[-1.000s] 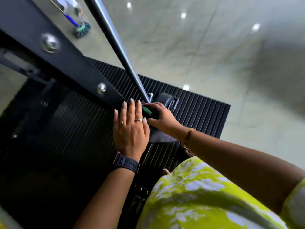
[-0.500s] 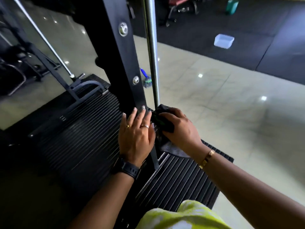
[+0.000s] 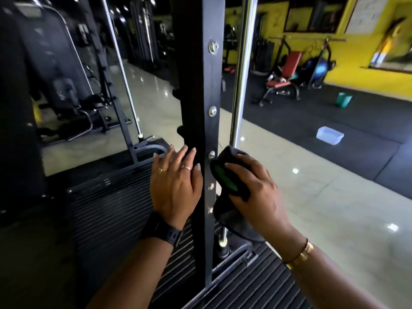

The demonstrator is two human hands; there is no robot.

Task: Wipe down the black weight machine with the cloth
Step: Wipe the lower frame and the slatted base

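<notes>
Black weight machine (image 3: pixel 196 85): its upright post rises between the two hands. The top is cut off by the frame edge and the foot is partly hidden behind the left wrist. The room left of the left fingers is dark, and the gear there is hard to make out.

Cloth (image 3: pixel 229 175): dark with a green patch, bunched. A tail hangs below the right palm. Whether any of it wraps behind the post cannot be told.

Chrome rod (image 3: pixel 242 74): runs down just past the right fingertips. It is hidden behind the cloth and hand, and its lower end shows again under the wrist.

Right hand (image 3: pixel 258 192): fingers curled round the cloth, gripping it against the post's right edge, just beside a bolt (image 3: pixel 211 155).

Left hand (image 3: pixel 176 186): fingers straight and slightly spread, laid flat on the post's left face, thumb along the front edge. It holds nothing.

Ribbed mat (image 3: pixel 107 208): lies beneath the left fingers.

Well beyond the right fingers, a white tub (image 3: pixel 330 135) and a green bucket (image 3: pixel 344 100) sit on the floor.
</notes>
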